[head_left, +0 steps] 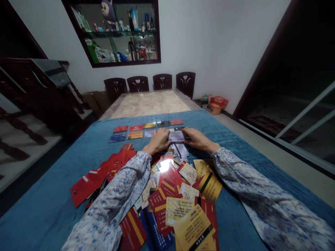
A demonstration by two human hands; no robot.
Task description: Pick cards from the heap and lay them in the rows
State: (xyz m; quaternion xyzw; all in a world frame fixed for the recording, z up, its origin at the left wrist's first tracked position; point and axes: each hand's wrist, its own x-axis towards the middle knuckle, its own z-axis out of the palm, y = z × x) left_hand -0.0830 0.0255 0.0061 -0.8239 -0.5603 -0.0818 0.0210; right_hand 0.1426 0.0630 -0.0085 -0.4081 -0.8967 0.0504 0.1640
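Note:
A pale purple plastic card [177, 136] is held at its two ends between my hands. My left hand [160, 139] has its fingers closed at the card's left end. On the other end, my right hand [196, 138] pinches with thumb and fingers. Just below lie white striped cards [180, 150]. Beyond my hands, cards are laid out in rows, among them a gold card [149, 125], a red card [177, 122], an orange card [134, 135] and a blue card [118, 138]. Between my forearms spreads a loose heap of cards, with a yellow card [194, 228] on top.
Red cards or sleeves [104, 172] lie in an overlapping pile left of my left forearm. A blue cloth [251, 174] covers the near table; its marbled top [149, 103] shows beyond. Several dark chairs [138, 84] stand at the far end, below a wall cabinet [125, 65].

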